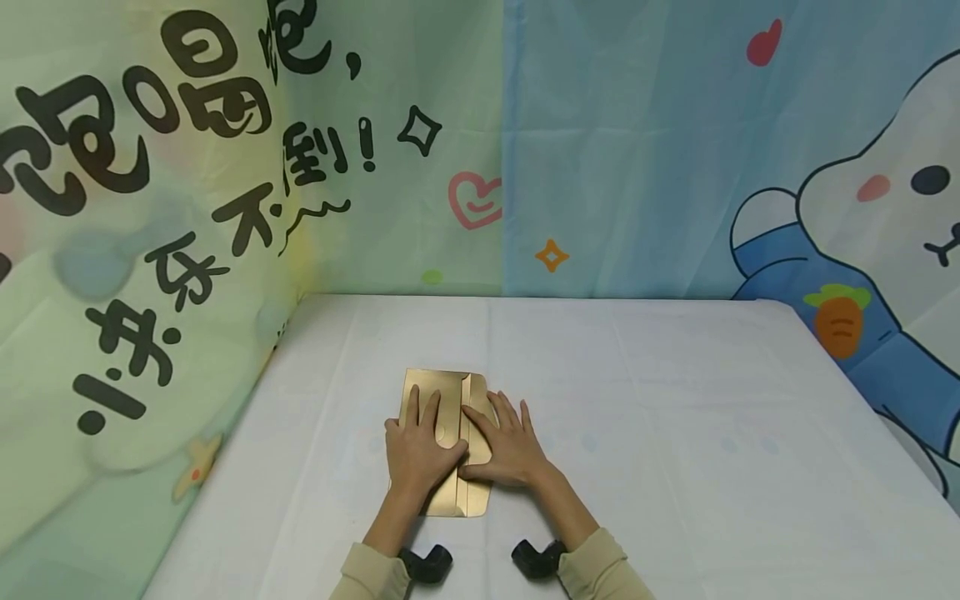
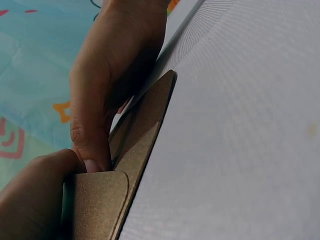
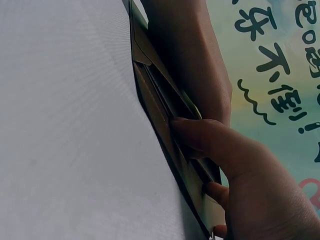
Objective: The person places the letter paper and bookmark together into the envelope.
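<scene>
A flat, gold-coloured folded piece of card [image 1: 450,387] lies on the white table, long folds running down its right part. Across its left panel spreads my left hand [image 1: 423,457], fingers mostly straight and thumb reaching to the fold. My right hand [image 1: 516,450] lies over the right-hand strip with its fingers extended and its thumb by the same fold. In the left wrist view both thumbs come close together beside a raised card flap [image 2: 100,200]. The right wrist view shows the right thumb [image 3: 192,131] touching the strip along the gap under the lifted panel.
The white-covered table [image 1: 675,417] stretches out on both sides and behind the card. Printed cloth hangs at the back [image 1: 622,167] and on the left [image 1: 187,375]. Black wrist mounts [image 1: 427,565] sit at both sleeves, near the table surface.
</scene>
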Motion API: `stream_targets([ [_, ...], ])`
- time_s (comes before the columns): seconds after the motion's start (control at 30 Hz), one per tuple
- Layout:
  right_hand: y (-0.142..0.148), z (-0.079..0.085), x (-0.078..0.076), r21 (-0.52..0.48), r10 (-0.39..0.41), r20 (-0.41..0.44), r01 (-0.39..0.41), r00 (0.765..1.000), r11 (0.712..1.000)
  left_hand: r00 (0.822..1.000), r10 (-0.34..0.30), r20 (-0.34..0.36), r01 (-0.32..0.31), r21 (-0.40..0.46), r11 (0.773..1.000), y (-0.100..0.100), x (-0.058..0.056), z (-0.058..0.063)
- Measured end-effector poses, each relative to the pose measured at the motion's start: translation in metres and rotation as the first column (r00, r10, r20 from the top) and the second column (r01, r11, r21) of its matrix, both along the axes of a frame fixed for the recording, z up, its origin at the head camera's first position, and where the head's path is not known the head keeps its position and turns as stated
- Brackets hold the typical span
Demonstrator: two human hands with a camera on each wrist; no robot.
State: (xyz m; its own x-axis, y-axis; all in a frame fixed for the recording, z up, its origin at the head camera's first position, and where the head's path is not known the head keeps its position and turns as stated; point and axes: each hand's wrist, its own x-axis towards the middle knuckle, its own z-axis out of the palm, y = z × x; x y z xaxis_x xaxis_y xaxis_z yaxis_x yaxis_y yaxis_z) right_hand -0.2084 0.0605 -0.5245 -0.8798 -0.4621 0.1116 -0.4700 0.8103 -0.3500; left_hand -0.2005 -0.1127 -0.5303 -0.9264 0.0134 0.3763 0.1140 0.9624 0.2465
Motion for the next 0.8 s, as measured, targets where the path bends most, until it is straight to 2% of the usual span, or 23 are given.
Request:
stream_targets([
  [0.4,0.005,-0.002,-0.002,-0.01,0.011,-0.02,-0.011,1.0,1.0,1.0,-0.002,-0.02,0.002,0.024,1.0,0.003,-0.003,-0.002],
  [0.8,0.012,0.0,-0.003,-0.043,0.055,0.024,-0.054,0.998,0.998,0.999,-0.02,-0.043,0.026,0.156,0.987,0.005,-0.003,-0.005],
])
